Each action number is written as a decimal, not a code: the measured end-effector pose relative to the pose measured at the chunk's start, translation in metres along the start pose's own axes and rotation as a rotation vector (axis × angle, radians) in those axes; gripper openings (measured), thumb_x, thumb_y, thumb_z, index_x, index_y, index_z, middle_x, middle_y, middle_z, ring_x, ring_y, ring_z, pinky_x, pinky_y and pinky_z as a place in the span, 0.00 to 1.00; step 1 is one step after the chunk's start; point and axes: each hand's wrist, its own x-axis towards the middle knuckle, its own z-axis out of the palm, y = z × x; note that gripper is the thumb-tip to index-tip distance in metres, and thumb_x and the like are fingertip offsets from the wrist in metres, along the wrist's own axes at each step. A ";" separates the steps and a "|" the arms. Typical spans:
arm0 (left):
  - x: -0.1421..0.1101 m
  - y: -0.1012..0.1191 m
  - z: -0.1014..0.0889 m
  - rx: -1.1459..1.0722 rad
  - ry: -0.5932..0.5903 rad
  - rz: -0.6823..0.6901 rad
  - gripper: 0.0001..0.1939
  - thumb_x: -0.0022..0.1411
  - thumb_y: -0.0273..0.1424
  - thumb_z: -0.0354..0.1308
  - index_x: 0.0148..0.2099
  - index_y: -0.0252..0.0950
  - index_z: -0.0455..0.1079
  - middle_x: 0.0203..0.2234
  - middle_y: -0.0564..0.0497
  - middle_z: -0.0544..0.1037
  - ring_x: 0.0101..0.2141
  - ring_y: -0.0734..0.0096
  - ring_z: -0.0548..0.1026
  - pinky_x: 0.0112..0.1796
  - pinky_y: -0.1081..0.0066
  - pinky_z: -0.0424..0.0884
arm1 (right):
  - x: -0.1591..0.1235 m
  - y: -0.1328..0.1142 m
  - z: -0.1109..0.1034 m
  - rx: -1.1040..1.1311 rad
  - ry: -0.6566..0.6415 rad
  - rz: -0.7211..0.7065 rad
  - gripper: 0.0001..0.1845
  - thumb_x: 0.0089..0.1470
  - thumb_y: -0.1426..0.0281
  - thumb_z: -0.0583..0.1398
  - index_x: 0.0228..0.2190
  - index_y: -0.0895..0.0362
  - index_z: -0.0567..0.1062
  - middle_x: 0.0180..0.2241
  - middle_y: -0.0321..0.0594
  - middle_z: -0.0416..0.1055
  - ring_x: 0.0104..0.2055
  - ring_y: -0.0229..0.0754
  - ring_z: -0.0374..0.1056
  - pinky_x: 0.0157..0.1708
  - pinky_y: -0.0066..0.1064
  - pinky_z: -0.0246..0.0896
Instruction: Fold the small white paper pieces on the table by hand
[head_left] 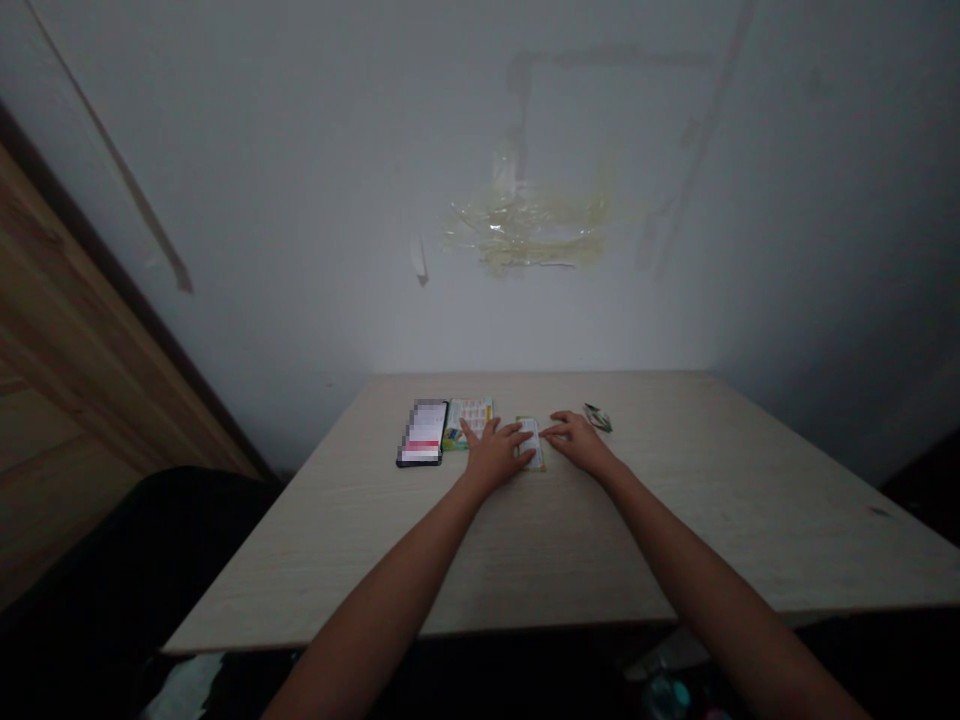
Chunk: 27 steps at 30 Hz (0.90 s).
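Left hand (495, 455) and right hand (577, 443) lay open and unclenched on a table (600, 540), fingertips touching a small card (529, 443) between them; a phone (422, 432) and leaflet (469, 422) lay left, a foil wrapper (598, 417) right.

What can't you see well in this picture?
In the head view:
- Phone screen: blurred into squares.
- Small card: partly covered by the left hand and right hand; print too small.
- Shiny scrap: too small to tell what it is.
- Round thing: too dark, cut off by the bottom edge.
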 end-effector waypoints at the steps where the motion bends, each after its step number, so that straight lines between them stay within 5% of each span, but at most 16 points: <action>1: 0.000 0.000 0.000 0.001 -0.002 0.004 0.20 0.65 0.51 0.50 0.58 0.63 0.67 0.60 0.59 0.70 0.63 0.45 0.58 0.53 0.21 0.24 | 0.001 0.000 0.001 -0.015 -0.001 0.015 0.14 0.59 0.65 0.59 0.43 0.52 0.82 0.55 0.48 0.68 0.57 0.49 0.64 0.60 0.43 0.55; 27: 0.001 -0.003 0.001 -0.021 -0.029 0.000 0.20 0.65 0.51 0.50 0.58 0.63 0.67 0.61 0.59 0.69 0.64 0.45 0.56 0.53 0.22 0.24 | 0.009 -0.027 0.004 -0.283 0.027 0.151 0.20 0.62 0.63 0.54 0.53 0.44 0.74 0.52 0.48 0.65 0.54 0.55 0.60 0.54 0.47 0.54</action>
